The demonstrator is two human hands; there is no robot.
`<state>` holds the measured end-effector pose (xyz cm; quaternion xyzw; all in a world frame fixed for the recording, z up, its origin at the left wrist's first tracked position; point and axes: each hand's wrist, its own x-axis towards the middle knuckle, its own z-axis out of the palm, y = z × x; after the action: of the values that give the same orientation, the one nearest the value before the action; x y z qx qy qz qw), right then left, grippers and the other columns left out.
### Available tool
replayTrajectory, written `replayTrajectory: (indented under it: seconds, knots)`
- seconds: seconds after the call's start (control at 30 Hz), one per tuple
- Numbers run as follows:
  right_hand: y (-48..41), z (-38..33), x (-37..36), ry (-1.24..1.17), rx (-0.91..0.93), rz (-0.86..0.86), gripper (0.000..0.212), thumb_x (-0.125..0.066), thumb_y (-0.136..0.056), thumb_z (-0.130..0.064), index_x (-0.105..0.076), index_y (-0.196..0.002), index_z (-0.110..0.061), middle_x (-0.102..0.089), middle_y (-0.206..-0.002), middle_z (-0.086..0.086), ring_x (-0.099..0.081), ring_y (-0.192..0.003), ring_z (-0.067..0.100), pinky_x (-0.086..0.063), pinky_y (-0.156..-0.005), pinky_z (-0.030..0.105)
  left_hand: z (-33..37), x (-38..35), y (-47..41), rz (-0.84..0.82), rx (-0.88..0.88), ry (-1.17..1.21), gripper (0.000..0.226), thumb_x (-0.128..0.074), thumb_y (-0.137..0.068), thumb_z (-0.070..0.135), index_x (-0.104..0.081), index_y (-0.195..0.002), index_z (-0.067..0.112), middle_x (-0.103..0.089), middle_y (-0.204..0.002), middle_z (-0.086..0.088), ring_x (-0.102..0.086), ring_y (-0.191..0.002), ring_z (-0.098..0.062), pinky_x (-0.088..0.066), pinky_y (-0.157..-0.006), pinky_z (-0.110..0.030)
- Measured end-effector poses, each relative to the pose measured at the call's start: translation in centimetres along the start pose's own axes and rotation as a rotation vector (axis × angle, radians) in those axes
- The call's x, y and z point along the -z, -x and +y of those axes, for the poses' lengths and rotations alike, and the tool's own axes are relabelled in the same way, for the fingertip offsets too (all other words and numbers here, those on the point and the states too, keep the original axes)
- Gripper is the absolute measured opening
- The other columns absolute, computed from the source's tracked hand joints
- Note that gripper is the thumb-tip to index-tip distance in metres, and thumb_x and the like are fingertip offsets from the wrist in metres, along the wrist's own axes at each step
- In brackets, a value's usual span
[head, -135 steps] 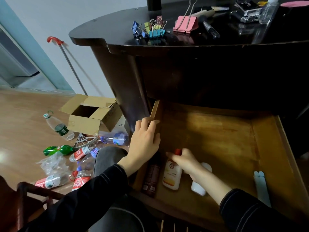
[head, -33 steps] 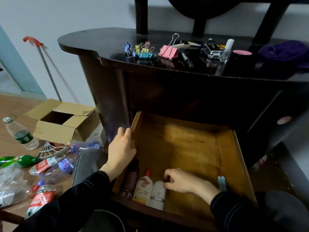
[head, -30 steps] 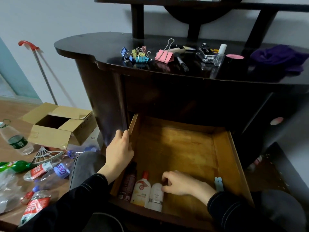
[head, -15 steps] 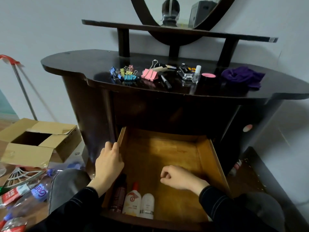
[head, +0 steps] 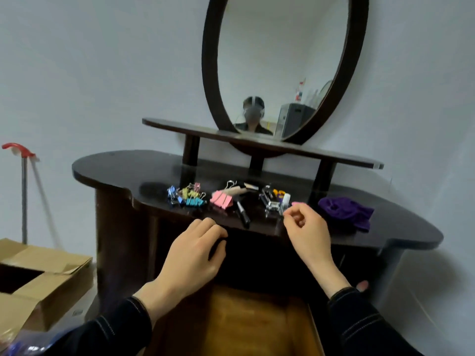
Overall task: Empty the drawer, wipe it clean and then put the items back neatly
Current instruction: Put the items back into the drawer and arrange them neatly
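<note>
The open wooden drawer (head: 246, 322) shows only its bare floor at the bottom of the view; the bottles in it are out of frame. My left hand (head: 194, 253) hovers at the front edge of the dark dressing table (head: 123, 170), fingers loosely curled and holding nothing. My right hand (head: 307, 233) is raised over the tabletop beside a small clear bottle (head: 285, 201), fingers loosely curled and empty. On the tabletop lie several small coloured binder clips (head: 187, 197), large pink binder clips (head: 222, 200), a black marker (head: 243, 214), a metal tool (head: 268, 204) and a purple cloth (head: 344, 210).
An oval mirror (head: 280, 60) stands on a raised shelf (head: 257, 146) behind the tabletop. An open cardboard box (head: 38, 276) sits on the floor at the left. A red-handled pole (head: 24, 191) leans on the wall.
Both hands left the drawer and rose to the tabletop; the left let go of the drawer's side. The view tilted up, so the bottles in the drawer dropped out of frame.
</note>
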<state>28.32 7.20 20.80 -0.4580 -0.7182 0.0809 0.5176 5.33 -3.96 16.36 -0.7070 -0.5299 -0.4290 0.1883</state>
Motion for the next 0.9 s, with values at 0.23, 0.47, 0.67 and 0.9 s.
replayTrajectory:
  seconds: [0.23, 0.47, 0.67, 0.9]
  knots:
    - [-4.4, 2.2, 0.1, -0.179, -0.289, -0.201, 0.007, -0.067, -0.088, -0.018, -0.073, -0.084, -0.021, -0.072, -0.071, -0.003, -0.066, -0.063, 0.011, -0.054, -0.059, 0.032, 0.2, -2.5, -9.0, -0.139, 0.091, 0.013, 0.026, -0.060, -0.091, 0.044, -0.061, -0.113, 0.029, -0.054, -0.126, 0.012, -0.057, -0.111, -0.018, -0.050, -0.083, -0.032]
    - [-5.9, 3.5, 1.2, -0.520, -0.505, -0.177, 0.003, -0.070, -0.089, -0.006, -0.073, -0.090, -0.006, -0.064, -0.068, 0.008, -0.059, -0.050, 0.015, -0.045, -0.040, 0.026, -1.7, -6.4, -12.3, -0.254, 0.119, -0.006, 0.019, -0.066, -0.082, 0.042, -0.072, -0.091, 0.027, -0.064, -0.126, 0.008, -0.040, -0.139, -0.003, -0.023, -0.087, -0.018]
    - [-9.0, 2.4, 1.1, -0.371, -0.410, -0.112, 0.008, -0.063, -0.096, -0.016, -0.070, -0.096, -0.012, -0.073, -0.084, 0.009, -0.068, -0.066, 0.014, -0.053, -0.047, 0.024, -2.4, -7.0, -12.1, -0.269, 0.146, 0.081, 0.016, -0.064, -0.081, 0.045, -0.067, -0.080, 0.029, -0.067, -0.109, 0.010, -0.039, -0.141, -0.003, -0.033, -0.102, -0.020]
    - [-14.0, -3.1, -2.8, 0.515, -0.147, -0.484, 0.030, -0.063, -0.084, -0.047, -0.071, -0.082, -0.017, -0.074, -0.077, -0.004, -0.069, -0.081, 0.018, -0.052, -0.070, 0.030, -2.2, -6.5, -12.3, -0.249, 0.216, 0.177, 0.021, -0.061, -0.080, 0.041, -0.072, -0.082, 0.023, -0.070, -0.093, 0.011, -0.052, -0.126, -0.006, -0.044, -0.100, -0.029]
